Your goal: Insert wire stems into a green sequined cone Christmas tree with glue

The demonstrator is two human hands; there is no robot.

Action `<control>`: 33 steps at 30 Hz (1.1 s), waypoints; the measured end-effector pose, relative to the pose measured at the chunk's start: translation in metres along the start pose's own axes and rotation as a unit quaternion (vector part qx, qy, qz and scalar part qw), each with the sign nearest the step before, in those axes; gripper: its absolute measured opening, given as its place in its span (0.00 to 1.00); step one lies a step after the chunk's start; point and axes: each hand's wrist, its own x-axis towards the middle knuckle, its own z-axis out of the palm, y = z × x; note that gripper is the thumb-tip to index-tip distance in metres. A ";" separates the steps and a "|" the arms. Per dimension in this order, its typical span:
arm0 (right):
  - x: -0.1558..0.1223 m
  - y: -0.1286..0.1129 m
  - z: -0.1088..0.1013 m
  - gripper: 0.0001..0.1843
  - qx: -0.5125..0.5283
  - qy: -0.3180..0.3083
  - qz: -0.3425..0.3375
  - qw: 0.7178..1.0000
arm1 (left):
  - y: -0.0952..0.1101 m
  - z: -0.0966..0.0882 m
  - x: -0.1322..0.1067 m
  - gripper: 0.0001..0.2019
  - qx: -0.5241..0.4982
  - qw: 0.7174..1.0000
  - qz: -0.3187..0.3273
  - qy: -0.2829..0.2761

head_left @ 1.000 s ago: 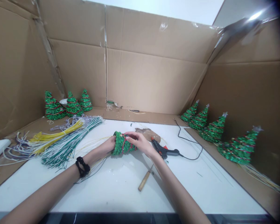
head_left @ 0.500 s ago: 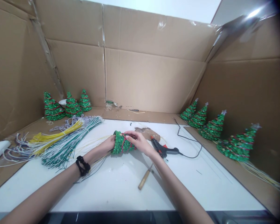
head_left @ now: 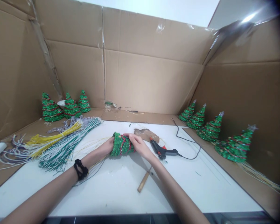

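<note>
A green beaded Christmas tree [head_left: 121, 146] with red bead strands lies on its side between my hands, just over the white table. My left hand [head_left: 109, 145] grips it at the base end, its fingertips hidden in or behind the tree. Over the narrower end bends my right hand [head_left: 138, 143], fingers closed on the tree's upper side; the tip is hidden by this hand. Thin pale and dark wires trail from the base beneath my left wrist. A glue gun [head_left: 162, 150] and a wooden-handled tool [head_left: 143, 182] lie close to my right forearm.
Bundles of green-white wires [head_left: 70, 144] and yellow wires [head_left: 53, 137] lie at left. Finished-looking trees stand at back left [head_left: 51, 109] and along the right [head_left: 235, 144]. A cardboard piece [head_left: 146, 135] sits behind the glue gun, whose cord [head_left: 189, 140] loops right. Cardboard walls [head_left: 154, 74] enclose the table.
My right hand has shifted slightly along the tree toward its narrow end, with its fingers drawn closer together. The left hand keeps its hold. The whole view has shifted slightly.
</note>
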 end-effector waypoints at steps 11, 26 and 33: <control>-0.100 -0.037 -0.034 0.17 -0.354 -0.174 -0.077 0.916 | -0.002 0.002 -0.001 0.13 -0.045 0.999 -0.026 -0.005; -0.036 -0.060 -0.045 0.03 0.143 0.133 -0.141 0.971 | 0.011 0.006 -0.011 0.17 -0.017 0.998 -0.055 -0.037; -0.020 -0.031 -0.019 0.04 0.205 0.145 -0.137 0.958 | 0.006 0.004 -0.008 0.19 0.001 0.996 -0.085 -0.018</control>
